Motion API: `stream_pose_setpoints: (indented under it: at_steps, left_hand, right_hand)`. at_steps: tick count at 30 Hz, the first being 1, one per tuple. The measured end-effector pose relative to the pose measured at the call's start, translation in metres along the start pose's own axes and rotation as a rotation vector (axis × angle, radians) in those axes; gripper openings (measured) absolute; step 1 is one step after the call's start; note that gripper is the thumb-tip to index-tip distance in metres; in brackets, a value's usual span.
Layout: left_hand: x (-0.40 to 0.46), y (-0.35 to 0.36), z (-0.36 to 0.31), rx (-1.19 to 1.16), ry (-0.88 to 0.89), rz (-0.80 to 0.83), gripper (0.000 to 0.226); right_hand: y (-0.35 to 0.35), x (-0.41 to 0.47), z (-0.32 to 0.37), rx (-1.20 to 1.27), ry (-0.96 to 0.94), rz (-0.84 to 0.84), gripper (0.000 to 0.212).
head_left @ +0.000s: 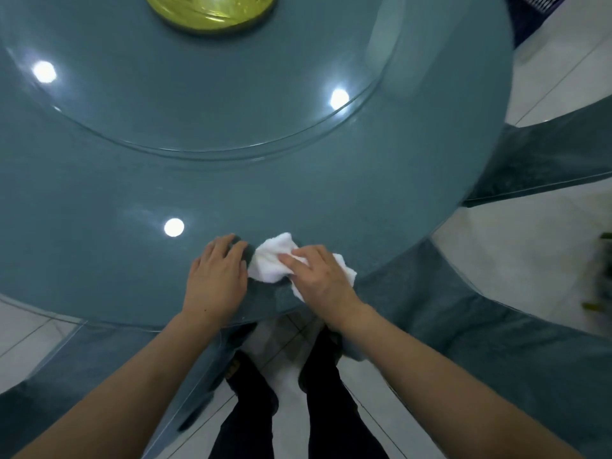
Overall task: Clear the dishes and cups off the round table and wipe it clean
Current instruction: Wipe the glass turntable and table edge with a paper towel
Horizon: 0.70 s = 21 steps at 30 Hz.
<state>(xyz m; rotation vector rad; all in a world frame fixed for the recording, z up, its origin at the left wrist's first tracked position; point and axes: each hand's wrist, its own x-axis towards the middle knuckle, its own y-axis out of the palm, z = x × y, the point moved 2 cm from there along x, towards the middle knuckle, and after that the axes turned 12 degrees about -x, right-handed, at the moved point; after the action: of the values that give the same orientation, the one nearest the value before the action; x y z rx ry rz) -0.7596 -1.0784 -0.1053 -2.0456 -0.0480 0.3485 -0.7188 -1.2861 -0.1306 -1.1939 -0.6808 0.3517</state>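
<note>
The round table (pixel 99 233) has a teal glass top with a raised glass turntable (pixel 205 94) in its middle. A crumpled white cloth (pixel 273 260) lies on the table close to the near edge. My right hand (pixel 319 276) presses down on the cloth, fingers spread over it. My left hand (pixel 217 271) rests flat on the glass just left of the cloth, its fingertips nearly touching it. No dishes or cups show on the visible part of the table.
A yellow-green round object (pixel 210 11) sits at the turntable's far side, cut off by the top edge. Teal fabric (pixel 546 160) hangs at the right and below the table. White floor tiles (pixel 516 260) and my dark-trousered legs (pixel 251 409) show beneath.
</note>
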Motion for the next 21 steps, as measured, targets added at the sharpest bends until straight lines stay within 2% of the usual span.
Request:
stream_pose_setpoints:
  at_steps: [1,3,5,6,8,9,10,11,13,14,15,16,18,19,21]
  left_hand:
    - [0.005,0.002,-0.004,0.003,0.004,0.002,0.036]
    - [0.014,0.008,-0.017,0.002,0.013,0.009,0.037]
    - [0.019,0.015,-0.031,0.011,0.018,0.023,0.037]
    - [0.022,0.018,-0.037,0.015,0.023,0.028,0.037]
    - [0.026,0.022,-0.050,0.013,0.028,0.037,0.037]
    - [0.029,0.024,-0.055,0.013,0.030,0.036,0.037]
    - [0.031,0.026,-0.060,0.016,0.036,0.033,0.037]
    - [0.035,0.027,-0.064,0.021,0.041,0.031,0.038]
    - [0.046,0.027,-0.071,0.032,0.042,0.037,0.040]
    - [0.052,0.027,-0.074,0.035,0.039,0.039,0.042]
    - [0.060,0.026,-0.077,0.037,0.034,0.043,0.046]
    - [0.067,0.026,-0.079,0.040,0.021,0.062,0.052]
    - [0.084,0.025,-0.086,0.067,-0.014,0.142,0.070]
    - [0.090,0.025,-0.090,0.083,-0.039,0.192,0.080]
    - [0.102,0.028,-0.098,0.105,-0.097,0.267,0.098]
  right_hand:
    - [-0.010,-0.005,-0.035,-0.033,-0.008,-0.020,0.038]
    - [-0.029,-0.007,-0.116,-0.172,0.143,-0.090,0.036]
    - [-0.048,-0.003,-0.190,-0.266,0.443,-0.143,0.036]
    - [-0.051,0.001,-0.212,-0.230,0.635,-0.159,0.036]
    - [-0.043,0.014,-0.210,-0.179,0.949,-0.208,0.035]
    - [-0.034,0.021,-0.190,-0.164,1.019,-0.197,0.035]
    - [-0.026,0.027,-0.163,-0.133,0.984,-0.168,0.032]
    - [-0.021,0.031,-0.132,-0.079,0.849,-0.112,0.029]
    - [-0.018,0.021,-0.085,-0.010,0.383,0.002,0.032]
    - [-0.017,0.010,-0.088,-0.036,0.198,0.007,0.036]
    - [-0.021,0.006,-0.109,-0.046,0.107,-0.020,0.041]
    - [-0.026,0.007,-0.142,-0.069,0.101,-0.053,0.044]
    - [-0.038,0.019,-0.213,-0.214,0.240,-0.129,0.043]
    - [-0.044,0.026,-0.245,-0.279,0.373,-0.153,0.039]
    - [-0.050,0.052,-0.293,-0.240,0.700,-0.173,0.034]
